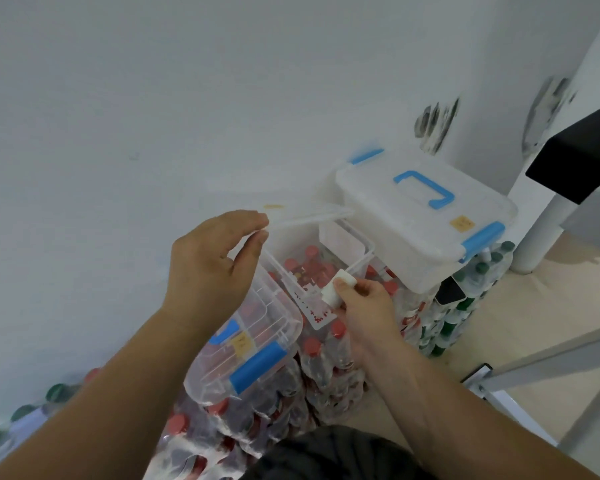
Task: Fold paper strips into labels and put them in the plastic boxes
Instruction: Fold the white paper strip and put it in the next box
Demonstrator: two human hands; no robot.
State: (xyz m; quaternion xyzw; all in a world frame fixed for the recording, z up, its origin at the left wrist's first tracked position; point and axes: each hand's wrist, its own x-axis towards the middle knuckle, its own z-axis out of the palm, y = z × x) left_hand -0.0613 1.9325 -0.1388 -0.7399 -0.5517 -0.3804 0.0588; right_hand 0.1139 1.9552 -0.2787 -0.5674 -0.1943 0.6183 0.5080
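Note:
My left hand pinches the edge of a clear lid and holds it lifted above an open clear plastic box. My right hand pinches a small folded white paper label at the box's near rim. A white card with red dots leans against the box just under that hand. A second clear box with blue latches and a yellow sticker sits closed at the front left. A third box with a blue handle stands closed at the right.
The boxes rest on wrapped packs of bottles with red caps; green-capped bottles are stacked at the right and at the far left. A white wall is behind. A white table leg and a black object stand at the right.

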